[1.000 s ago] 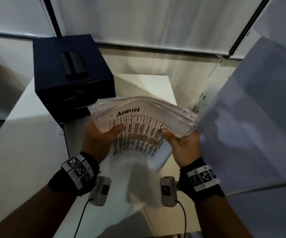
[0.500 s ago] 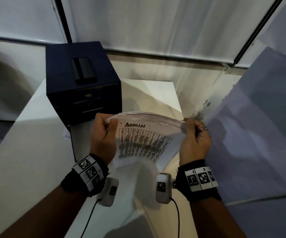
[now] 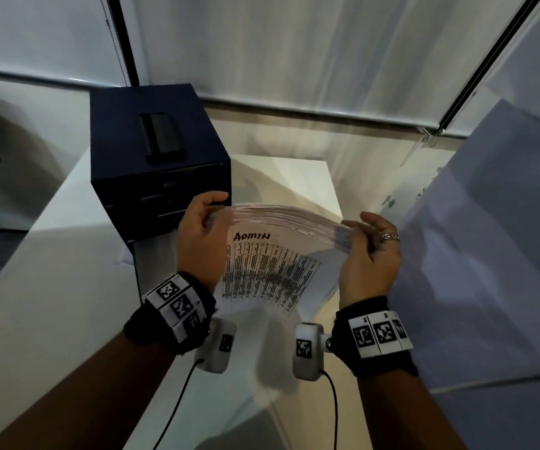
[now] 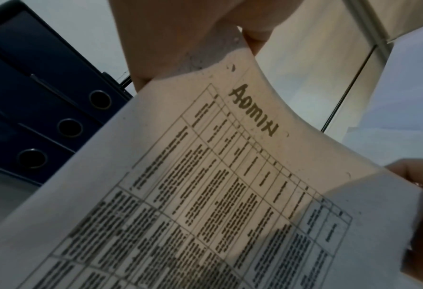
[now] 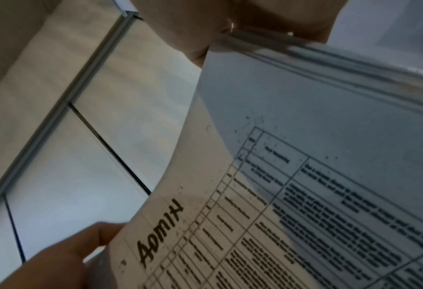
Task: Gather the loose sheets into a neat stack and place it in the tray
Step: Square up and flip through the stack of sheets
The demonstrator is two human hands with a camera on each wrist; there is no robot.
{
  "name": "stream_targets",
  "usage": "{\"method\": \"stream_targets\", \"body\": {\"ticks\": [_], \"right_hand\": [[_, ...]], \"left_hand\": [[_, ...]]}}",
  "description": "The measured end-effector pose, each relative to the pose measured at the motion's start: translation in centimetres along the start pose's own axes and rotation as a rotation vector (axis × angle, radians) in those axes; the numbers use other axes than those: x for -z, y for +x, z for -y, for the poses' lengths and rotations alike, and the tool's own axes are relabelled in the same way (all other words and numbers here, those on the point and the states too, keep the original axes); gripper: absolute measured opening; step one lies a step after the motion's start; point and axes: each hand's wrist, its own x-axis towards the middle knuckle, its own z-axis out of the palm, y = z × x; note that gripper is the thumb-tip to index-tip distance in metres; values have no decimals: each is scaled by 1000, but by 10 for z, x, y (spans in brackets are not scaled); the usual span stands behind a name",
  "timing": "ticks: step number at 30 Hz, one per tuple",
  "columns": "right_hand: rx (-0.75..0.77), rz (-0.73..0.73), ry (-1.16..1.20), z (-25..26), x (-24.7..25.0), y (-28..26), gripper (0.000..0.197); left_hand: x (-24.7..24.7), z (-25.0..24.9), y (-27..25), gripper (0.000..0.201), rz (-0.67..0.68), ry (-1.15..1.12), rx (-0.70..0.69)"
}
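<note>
White counter carries dark drawer unit, beyond the left fingers. Stack of sheets held above counter, bowed. Left hand clamped on left edge; right hand gripping right edge, fingers curled over.

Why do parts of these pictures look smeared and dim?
Head view: the stack of sheets blurs along its fanned top edge and its lower edge, and the room is dim. Left wrist view: the right hand is smeared. Right wrist view: the paper edges are streaked beneath the fingers.
</note>
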Motion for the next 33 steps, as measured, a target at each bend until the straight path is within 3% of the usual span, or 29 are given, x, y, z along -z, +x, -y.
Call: {"method": "stream_targets", "body": {"ticks": [3, 6, 11, 15, 18, 22, 25, 27, 33], "right_hand": [[-36, 58, 6, -3, -3, -2, 17], [-69, 13, 135, -4, -2, -5, 23], [-116, 131, 94, -14, 4, -7, 64], [-78, 92, 48, -16, 5, -3, 26], [-42, 113, 82, -18, 9, -11, 22], [-36, 123, 173, -17, 2, -18, 67], [-58, 124, 217, -11, -2, -24, 89], [-58, 149, 189, -9, -2, -27, 94], [-96, 128, 60, -1, -9, -24, 104]], "left_hand": [[-2, -1, 2, 27, 128, 0, 19], [-3, -2, 1, 38, 177, -40, 38], [4, 8, 3, 54, 272, -88, 136], [10, 12, 2, 32, 244, 178, -2], [22, 15, -1, 28, 264, 165, -16], [39, 32, 3, 80, 452, -77, 214], [48, 39, 9, 99, 528, -7, 256], [50, 40, 13, 99, 577, 6, 259], [46, 40, 23, 66, 692, 3, 218]]}}
